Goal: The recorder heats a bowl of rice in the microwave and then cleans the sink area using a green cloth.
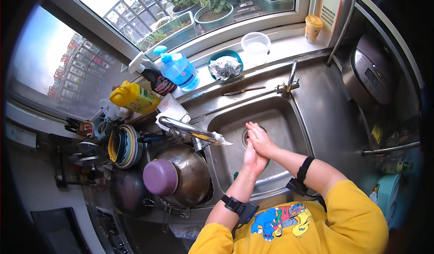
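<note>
My left hand [254, 160] and my right hand [260, 140] are pressed palm against palm above the stainless-steel sink basin [281, 111], near its drain. The right hand lies over the left and covers most of its fingers. No object shows in either hand; the space between the palms is hidden. Bits of something green [236, 175] show beside and below my hands, mostly covered. A chrome gooseneck faucet [186, 128] with white material wrapped at its spout reaches in from the left. A second, smaller chrome tap [289, 82] stands at the basin's back right corner.
A large metal bowl [195, 176] with a purple bowl [159, 177] on it fills the left side. The sill holds a blue pump bottle [181, 72], a yellow jug [135, 98], a teal bowl [212, 72] holding a cloth and a clear tub [256, 47]. A rice cooker [368, 74] stands right.
</note>
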A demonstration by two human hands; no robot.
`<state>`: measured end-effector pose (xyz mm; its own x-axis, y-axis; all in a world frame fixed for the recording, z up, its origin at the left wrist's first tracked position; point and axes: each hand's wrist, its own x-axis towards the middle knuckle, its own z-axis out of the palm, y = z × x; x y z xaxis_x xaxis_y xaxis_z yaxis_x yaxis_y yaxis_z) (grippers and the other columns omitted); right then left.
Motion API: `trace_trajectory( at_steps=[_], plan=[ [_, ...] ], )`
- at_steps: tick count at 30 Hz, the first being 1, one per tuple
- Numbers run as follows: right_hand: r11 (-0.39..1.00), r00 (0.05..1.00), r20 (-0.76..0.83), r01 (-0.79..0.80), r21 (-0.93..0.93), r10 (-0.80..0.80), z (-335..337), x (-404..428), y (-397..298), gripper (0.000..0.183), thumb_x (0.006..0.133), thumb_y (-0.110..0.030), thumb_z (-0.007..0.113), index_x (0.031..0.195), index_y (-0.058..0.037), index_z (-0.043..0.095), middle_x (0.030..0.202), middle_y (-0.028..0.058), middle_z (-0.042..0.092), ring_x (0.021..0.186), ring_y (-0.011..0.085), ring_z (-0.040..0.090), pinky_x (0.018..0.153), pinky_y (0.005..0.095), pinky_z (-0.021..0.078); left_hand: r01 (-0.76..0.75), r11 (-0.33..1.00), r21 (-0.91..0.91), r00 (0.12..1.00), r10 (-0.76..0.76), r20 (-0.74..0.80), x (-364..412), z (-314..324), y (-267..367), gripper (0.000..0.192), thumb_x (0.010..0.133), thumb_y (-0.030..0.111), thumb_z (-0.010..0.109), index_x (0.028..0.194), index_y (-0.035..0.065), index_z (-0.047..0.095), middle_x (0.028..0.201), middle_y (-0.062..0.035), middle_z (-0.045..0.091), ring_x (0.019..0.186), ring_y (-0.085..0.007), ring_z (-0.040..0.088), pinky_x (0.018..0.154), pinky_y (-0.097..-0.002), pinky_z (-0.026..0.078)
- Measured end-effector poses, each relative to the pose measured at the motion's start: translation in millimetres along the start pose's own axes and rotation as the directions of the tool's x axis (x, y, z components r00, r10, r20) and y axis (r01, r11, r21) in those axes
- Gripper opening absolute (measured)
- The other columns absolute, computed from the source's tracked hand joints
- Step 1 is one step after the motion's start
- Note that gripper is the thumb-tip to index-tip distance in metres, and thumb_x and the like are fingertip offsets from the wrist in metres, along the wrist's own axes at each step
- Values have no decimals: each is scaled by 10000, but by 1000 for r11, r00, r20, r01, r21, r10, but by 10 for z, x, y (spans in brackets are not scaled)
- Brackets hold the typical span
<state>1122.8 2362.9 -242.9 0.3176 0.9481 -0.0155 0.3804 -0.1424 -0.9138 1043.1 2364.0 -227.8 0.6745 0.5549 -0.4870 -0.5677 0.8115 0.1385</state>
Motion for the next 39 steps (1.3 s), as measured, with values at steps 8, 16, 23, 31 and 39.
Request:
trace_trajectory(
  at_steps=[8, 16, 23, 31, 39],
  plan=[
    [987, 992, 123, 49, -156, -30, 231, -368, -221, 461, 937, -229, 373, 1341, -7, 377, 1438, 199, 264, 1353, 353, 192, 1094, 451, 121, -100, 995, 13, 993, 100, -62, 72, -306, 226, 430, 955, 435, 335, 1350, 267, 370, 1405, -49, 350, 1260, -255, 367, 1047, -532, 250],
    [878, 953, -278, -231, -420, 118, 693, -310, -256, 447, 928, -216, 394, 1336, -32, 397, 1428, 191, 296, 1355, 358, 195, 1094, 478, 118, -66, 996, 54, 995, 70, -66, 148, -250, 255, 448, 973, 409, 306, 1360, 190, 365, 1395, -28, 384, 1285, -228, 358, 1055, -418, 289],
    [1000, 999, -46, -8, -9, 7, 21, 60, 143, 474, 950, -255, 346, 1325, 34, 379, 1400, 228, 329, 1327, 349, 274, 1085, 447, 198, 41, 999, 21, 997, -42, 62, -21, -10, 56, 449, 993, 371, 235, 1357, 140, 361, 1368, -47, 413, 1243, -196, 407, 1070, -372, 297],
    [965, 970, -45, 231, -126, -238, 361, -302, -28, 455, 937, -198, 362, 1317, 53, 360, 1400, 259, 292, 1331, 416, 199, 1085, 483, 144, -57, 993, 105, 997, 63, -48, 16, -228, 296, 479, 975, 429, 266, 1380, 182, 331, 1420, -34, 350, 1280, -238, 364, 1057, -454, 277],
    [949, 957, -53, -272, 160, 284, -48, 253, 426, 431, 973, -332, 360, 1113, 18, 568, 1050, 144, 630, 911, 227, 611, 833, 332, 465, 12, 986, 167, 999, -5, -44, 10, -253, 125, 439, 986, 381, 278, 1312, 102, 371, 1320, -87, 434, 1205, -237, 435, 1027, -407, 354]
  ],
)
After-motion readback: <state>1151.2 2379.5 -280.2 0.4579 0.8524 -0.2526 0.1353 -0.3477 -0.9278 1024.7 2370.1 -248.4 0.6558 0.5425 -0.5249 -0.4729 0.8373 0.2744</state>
